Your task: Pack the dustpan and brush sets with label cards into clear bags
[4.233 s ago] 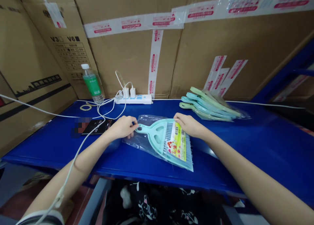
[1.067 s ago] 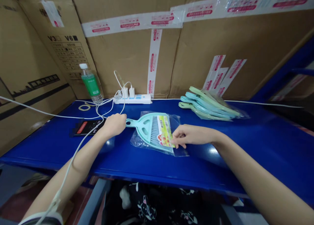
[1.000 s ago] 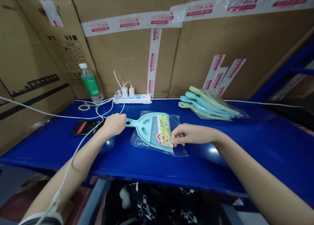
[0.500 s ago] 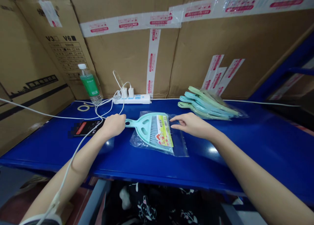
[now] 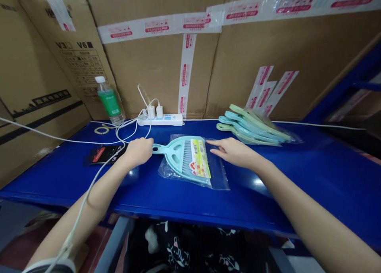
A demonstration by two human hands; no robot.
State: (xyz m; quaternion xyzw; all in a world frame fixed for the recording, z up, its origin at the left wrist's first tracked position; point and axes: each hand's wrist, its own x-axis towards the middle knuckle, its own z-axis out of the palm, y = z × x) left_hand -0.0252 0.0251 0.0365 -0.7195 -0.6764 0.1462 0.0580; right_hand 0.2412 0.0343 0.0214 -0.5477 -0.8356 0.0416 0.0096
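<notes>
Head view. Find teal dustpan [image 5: 180, 154] lying flat on blue shelf [image 5: 312, 173], just in front of power strip [image 5: 162, 120] and a little to its right, inside clear bag [image 5: 220, 179]. Note yellow label [image 5: 201, 162] lying across the pan.

See handle [image 5: 160, 148] reaching past the bag's left edge, pointing left, in front of the strip. Log left hand [image 5: 139, 150] as curled shut around the handle's tip, in front-left of the strip. Log right hand [image 5: 235, 152] as open, fingers [image 5: 214, 143] stretched flat and low over the bag's far right corner, in front-right of the strip; cannot tell whether they press the plastic. Place dustpan between the two hands, gripped by the left.

Mark stack of bagged dustpans [image 5: 253, 128] to the right of the strip, near the right hand but apart from it. Mark phone [image 5: 108, 154] in front-left of the strip, just beside the left wrist. Mark green-labelled bottle [image 5: 107, 100] left of the strip, against cardboard boxes [image 5: 253, 58] standing behind it.
</notes>
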